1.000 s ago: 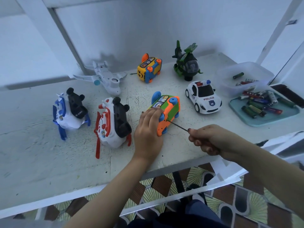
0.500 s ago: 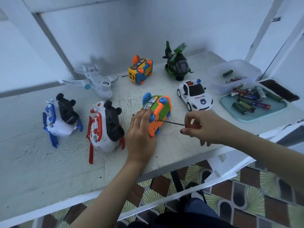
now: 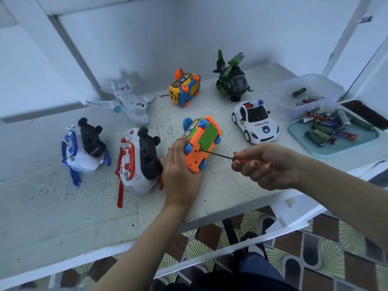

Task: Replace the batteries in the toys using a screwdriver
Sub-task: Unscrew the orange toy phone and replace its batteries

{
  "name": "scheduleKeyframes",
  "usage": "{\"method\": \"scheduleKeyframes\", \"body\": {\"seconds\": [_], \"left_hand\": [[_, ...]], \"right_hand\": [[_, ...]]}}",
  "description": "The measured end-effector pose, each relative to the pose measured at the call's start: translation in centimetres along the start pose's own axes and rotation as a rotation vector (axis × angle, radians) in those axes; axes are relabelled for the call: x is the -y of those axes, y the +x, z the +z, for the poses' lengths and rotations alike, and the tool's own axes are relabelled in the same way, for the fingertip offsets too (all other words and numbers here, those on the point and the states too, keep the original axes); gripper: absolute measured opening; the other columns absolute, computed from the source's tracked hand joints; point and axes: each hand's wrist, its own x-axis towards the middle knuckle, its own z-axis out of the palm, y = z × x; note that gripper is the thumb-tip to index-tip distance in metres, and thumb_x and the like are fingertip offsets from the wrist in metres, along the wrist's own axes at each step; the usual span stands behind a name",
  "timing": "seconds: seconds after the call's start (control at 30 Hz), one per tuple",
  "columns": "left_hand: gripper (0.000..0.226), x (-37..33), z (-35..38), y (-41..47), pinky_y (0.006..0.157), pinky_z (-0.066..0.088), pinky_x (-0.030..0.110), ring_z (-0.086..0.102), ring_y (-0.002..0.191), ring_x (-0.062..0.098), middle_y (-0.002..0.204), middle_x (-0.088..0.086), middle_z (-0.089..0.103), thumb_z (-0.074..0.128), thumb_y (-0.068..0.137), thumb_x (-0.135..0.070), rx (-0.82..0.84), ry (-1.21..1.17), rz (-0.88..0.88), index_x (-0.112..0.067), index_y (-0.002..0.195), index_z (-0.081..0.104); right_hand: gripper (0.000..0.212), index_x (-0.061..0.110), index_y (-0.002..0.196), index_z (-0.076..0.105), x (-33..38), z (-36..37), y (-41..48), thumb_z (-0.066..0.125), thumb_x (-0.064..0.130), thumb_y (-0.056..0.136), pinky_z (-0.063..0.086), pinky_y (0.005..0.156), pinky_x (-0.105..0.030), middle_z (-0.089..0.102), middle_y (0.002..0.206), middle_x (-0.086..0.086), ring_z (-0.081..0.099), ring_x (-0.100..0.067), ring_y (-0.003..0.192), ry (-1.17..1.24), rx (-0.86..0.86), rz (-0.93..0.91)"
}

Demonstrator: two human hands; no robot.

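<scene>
Since half a second ago the orange toy car (image 3: 201,145) has been tipped over, so its underside with the green battery cover (image 3: 206,136) now faces up and towards the person. Its long axis runs from the table's (image 3: 63,206) near edge towards the back. It sits about midway along the near edge.

The left hand (image 3: 180,175) grips the car's near end. The right hand (image 3: 266,166) is curled round the red handle of the screwdriver (image 3: 218,154), which lies almost level. Its tip points left and touches the underside at the cover's near corner.

Seven toys stand on the table. A red-white toy (image 3: 138,162) is just beside the left hand, and a blue-white one (image 3: 84,148) is further left. A white plane (image 3: 128,103), a yellow car (image 3: 184,89) and a green helicopter (image 3: 232,82) stand along the back, with one police car (image 3: 255,124) right of the orange car.

At the right edge, one teal tray (image 3: 336,148) holds batteries (image 3: 327,131) too heaped to count. One clear box (image 3: 304,95) sits behind it.
</scene>
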Motion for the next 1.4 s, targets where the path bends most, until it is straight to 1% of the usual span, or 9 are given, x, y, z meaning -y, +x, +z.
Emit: {"method": "scheduleKeyframes", "body": {"seconds": [0.17, 0.6, 0.7, 0.83, 1.0, 1.17, 1.23, 1.33, 1.4], "left_hand": [[0.071, -0.2, 0.1, 0.0, 0.072, 0.035, 0.015, 0.052, 0.096, 0.016, 0.108, 0.015, 0.062, 0.086, 0.06, -0.003, 0.011, 0.023, 0.003, -0.013, 0.116, 0.044], [0.071, -0.2, 0.2, 0.2, 0.06, 0.037, 0.026, 0.056, 0.09, 0.03, 0.102, 0.014, 0.056, 0.085, 0.06, -0.007, 0.011, 0.09, -0.112, -0.017, 0.111, 0.037], [0.069, -0.3, 0.2, 0.2, 0.06, 0.038, 0.027, 0.056, 0.091, 0.031, 0.103, 0.015, 0.054, 0.085, 0.063, -0.008, 0.002, 0.08, -0.103, -0.016, 0.112, 0.037], [0.067, -0.4, 0.3, 0.1, 0.063, 0.04, 0.028, 0.055, 0.095, 0.031, 0.106, 0.014, 0.053, 0.083, 0.065, -0.009, -0.002, 0.064, -0.111, -0.017, 0.113, 0.037], [0.069, -0.5, 0.3, 0.2, 0.071, 0.045, 0.03, 0.055, 0.102, 0.032, 0.112, 0.015, 0.054, 0.085, 0.067, -0.015, 0.016, 0.041, -0.143, -0.019, 0.114, 0.035], [0.07, -0.5, 0.1, 0.1, 0.09, 0.05, 0.049, 0.051, 0.114, 0.029, 0.127, 0.014, 0.05, 0.082, 0.074, -0.019, 0.061, -0.05, -0.215, -0.018, 0.126, 0.036], [0.074, -0.7, 0.0, 0.2, 0.095, 0.049, 0.045, 0.048, 0.12, 0.022, 0.135, 0.011, 0.046, 0.08, 0.076, -0.015, 0.095, -0.122, -0.264, -0.028, 0.129, 0.03], [0.078, -0.7, 0.0, 0.0, 0.09, 0.047, 0.034, 0.043, 0.108, 0.005, 0.124, 0.0, 0.047, 0.079, 0.078, -0.014, 0.099, -0.122, -0.259, -0.011, 0.141, 0.034], [0.076, -0.5, 0.1, 0.0, 0.089, 0.047, 0.033, 0.046, 0.107, 0.01, 0.122, 0.009, 0.055, 0.081, 0.076, -0.012, 0.093, -0.071, -0.195, -0.004, 0.14, 0.039]], "right_hand": [[0.027, 0.006, 0.068, 0.05, 0.5, 0.5, -0.4, 0.045, 0.018, 0.092, 0.017, 0.023, -0.01, 0.036, 0.043, 0.006, 0.027, -0.001, 0.023, -0.164, -0.105, -0.019], [0.027, 0.012, 0.068, 0.05, -2.7, 2.1, 0.8, 0.056, 0.023, 0.092, 0.028, 0.048, -0.026, 0.042, 0.059, 0.001, 0.04, -0.018, 0.052, -1.965, -0.768, -0.919], [0.014, 0.008, 0.073, 0.061, -3.0, 1.6, 0.8, 0.066, 0.016, 0.084, 0.033, 0.044, -0.024, 0.05, 0.058, 0.0, 0.049, -0.022, 0.049, -1.87, -0.769, -1.053], [0.023, 0.009, 0.1, 0.063, -2.5, 1.9, 1.0, 0.064, 0.028, 0.087, 0.046, 0.066, -0.028, 0.056, 0.074, 0.004, 0.057, -0.015, 0.072, -1.528, -0.778, -0.991], [0.039, 0.0, 0.079, 0.07, -1.5, 2.3, 0.9, 0.052, 0.03, 0.096, 0.029, 0.038, -0.017, 0.049, 0.062, -0.012, 0.038, -0.016, 0.049, -1.108, -0.651, -0.692], [0.025, 0.004, 0.087, 0.063, -1.7, 2.1, 0.7, 0.047, 0.018, 0.099, 0.042, 0.038, -0.02, 0.059, 0.071, -0.008, 0.054, -0.008, 0.048, -0.735, -0.43, -0.445], [0.02, 0.008, 0.095, 0.057, -2.0, 2.0, 0.6, 0.045, 0.023, 0.101, 0.044, 0.037, -0.019, 0.069, 0.078, -0.013, 0.059, -0.013, 0.047, -0.625, -0.307, -0.329], [0.026, 0.006, 0.1, 0.057, -1.9, 1.8, 0.4, 0.044, 0.028, 0.1, 0.036, 0.033, -0.016, 0.069, 0.069, -0.012, 0.05, -0.009, 0.038, -0.52, -0.241, -0.211], [0.036, 0.001, 0.093, 0.063, -1.5, 1.6, 0.2, 0.043, 0.03, 0.099, 0.029, 0.029, -0.012, 0.064, 0.06, -0.007, 0.044, -0.005, 0.033, -0.44, -0.214, -0.149]]}}
